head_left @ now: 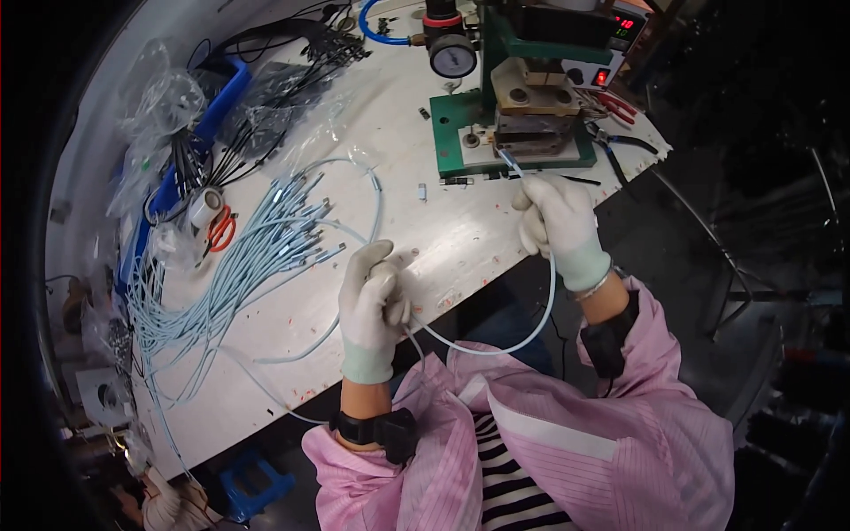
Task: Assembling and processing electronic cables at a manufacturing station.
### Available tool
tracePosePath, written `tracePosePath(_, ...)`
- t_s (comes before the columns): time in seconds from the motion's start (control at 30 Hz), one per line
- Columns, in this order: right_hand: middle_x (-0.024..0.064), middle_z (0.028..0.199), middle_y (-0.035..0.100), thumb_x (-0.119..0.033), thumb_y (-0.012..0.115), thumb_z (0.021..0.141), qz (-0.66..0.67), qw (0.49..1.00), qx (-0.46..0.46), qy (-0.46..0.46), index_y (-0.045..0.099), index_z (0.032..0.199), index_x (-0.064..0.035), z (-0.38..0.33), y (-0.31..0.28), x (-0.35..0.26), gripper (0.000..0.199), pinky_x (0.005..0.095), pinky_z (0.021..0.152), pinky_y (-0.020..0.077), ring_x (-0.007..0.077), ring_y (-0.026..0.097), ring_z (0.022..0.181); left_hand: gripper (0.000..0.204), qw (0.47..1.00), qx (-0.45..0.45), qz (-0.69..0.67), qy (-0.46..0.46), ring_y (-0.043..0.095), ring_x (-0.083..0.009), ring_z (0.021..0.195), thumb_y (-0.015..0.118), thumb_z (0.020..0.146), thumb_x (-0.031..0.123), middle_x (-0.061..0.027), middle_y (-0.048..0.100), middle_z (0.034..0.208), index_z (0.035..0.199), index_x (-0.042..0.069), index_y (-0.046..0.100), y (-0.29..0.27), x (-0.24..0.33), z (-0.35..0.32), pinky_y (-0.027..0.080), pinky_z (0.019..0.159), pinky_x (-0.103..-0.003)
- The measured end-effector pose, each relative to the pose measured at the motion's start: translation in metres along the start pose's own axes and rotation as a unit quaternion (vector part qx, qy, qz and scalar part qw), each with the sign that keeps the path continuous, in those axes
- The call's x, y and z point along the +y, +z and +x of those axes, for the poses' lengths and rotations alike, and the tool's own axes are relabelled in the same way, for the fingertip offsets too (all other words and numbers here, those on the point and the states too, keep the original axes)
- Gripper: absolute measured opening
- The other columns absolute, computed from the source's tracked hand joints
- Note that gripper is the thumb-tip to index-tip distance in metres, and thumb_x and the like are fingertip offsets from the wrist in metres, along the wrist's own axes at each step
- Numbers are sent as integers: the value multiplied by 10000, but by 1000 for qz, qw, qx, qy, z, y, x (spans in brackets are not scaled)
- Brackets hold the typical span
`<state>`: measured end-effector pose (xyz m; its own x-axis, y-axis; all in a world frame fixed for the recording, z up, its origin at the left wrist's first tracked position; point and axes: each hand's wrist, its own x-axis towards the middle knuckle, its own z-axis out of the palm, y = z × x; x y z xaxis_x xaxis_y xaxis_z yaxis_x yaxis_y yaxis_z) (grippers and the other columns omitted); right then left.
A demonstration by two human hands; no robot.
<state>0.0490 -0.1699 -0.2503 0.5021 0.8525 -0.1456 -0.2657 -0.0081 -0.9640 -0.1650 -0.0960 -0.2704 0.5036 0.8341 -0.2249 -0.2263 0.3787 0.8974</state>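
My right hand (560,219), in a white glove, pinches a light-blue cable near its end. The cable's connector (509,162) points up at the metal jaws of a green bench press (536,133); whether it touches them I cannot tell. From that hand the cable (551,305) hangs in a loop past the table's front edge and runs back to my left hand (370,288). That hand, also gloved, is closed round the cable with curled fingers, above the front of the white table (460,239). A pile of similar light-blue cables (239,261) lies to its left.
Orange-handled scissors (221,228) and a tape roll (205,206) lie beside the pile. Behind are a blue tray (168,190) and black cables. A pressure gauge (452,57) stands left of the press; pliers (611,146) lie right. Below left is a blue stool (257,485).
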Motion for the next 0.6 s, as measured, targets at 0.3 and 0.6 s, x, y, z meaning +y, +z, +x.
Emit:
tracePosePath(0.3,-6,401,315,-185,430,874,-31,999,24,25,484,689,11,28,-3,-3,275,241,320,284,84,267,291,272,998,39,10,41,253,-58,344,431,824,91,2,365,558,1048,-63,434,4,-3,-5,265,325,-203)
tracePosePath(0.6,-1,407,321,-199,429,885,-23,999,18,23,492,708,21,28,-1,0,289,241,325,285,84,268,301,292,997,43,33,51,253,-60,337,436,793,74,-5,362,556,1052,-62,432,5,-4,-5,265,317,-202)
